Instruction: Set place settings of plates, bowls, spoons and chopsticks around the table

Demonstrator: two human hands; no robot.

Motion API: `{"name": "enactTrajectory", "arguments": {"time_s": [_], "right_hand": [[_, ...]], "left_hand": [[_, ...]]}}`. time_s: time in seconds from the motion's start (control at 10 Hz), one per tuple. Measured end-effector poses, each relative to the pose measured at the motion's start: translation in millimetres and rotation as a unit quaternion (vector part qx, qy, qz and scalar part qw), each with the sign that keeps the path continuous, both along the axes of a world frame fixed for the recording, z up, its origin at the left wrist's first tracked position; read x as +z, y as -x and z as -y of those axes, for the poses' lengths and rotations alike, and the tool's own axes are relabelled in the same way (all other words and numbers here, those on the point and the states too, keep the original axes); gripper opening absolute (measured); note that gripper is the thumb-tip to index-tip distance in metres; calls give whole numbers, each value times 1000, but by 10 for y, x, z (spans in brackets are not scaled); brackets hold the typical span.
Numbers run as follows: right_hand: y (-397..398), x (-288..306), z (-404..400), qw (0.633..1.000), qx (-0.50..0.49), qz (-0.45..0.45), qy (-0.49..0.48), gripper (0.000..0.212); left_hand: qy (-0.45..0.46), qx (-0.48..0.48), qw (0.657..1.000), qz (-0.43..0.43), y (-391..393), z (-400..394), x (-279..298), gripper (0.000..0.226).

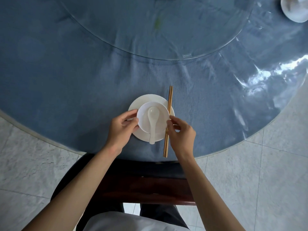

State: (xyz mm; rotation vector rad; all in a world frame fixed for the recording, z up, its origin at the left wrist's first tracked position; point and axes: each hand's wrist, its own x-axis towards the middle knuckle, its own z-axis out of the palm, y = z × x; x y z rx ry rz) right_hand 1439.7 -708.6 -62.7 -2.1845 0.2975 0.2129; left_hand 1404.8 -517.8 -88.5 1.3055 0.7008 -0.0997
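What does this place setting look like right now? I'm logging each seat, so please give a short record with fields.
plate: white plate on the blue tablecloth, near the table edge
bowl: white bowl on the plate
spoon: white spoon in the bowl, handle over the near rim
chopsticks: pair lying across the plate's right edge
left hand: fingers touching the bowl's left rim
right hand: pinching the chopsticks
other: another white setting at far right, blurred
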Motion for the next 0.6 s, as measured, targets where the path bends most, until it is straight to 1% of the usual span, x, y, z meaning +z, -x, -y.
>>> {"name": "enactTrajectory", "arguments": {"time_s": [0.1, 0.2, 0.4, 0.5, 0.6], "right_hand": [[15, -67, -14, 999, -11, -2, -32, 22], [27, -107, -18, 998, -20, -2, -54, 23], [20, -117, 24, 998, -11, -9, -64, 22], [34, -52, 89, 998, -13, -6, -62, 21], [51, 56, 215, 998, -30, 10, -58, 20]], "left_hand": [[1, -7, 1000, 12, 3, -10, 2, 36], [-3, 5, 1000, 11, -9, -9, -1, 35], [-28, 6, 1000, -2, 6, -3, -2, 30], [-82, -4, 996, -20, 17, -13, 66, 35], [-173, -23, 985, -12, 42, 1, 217, 47]]}}
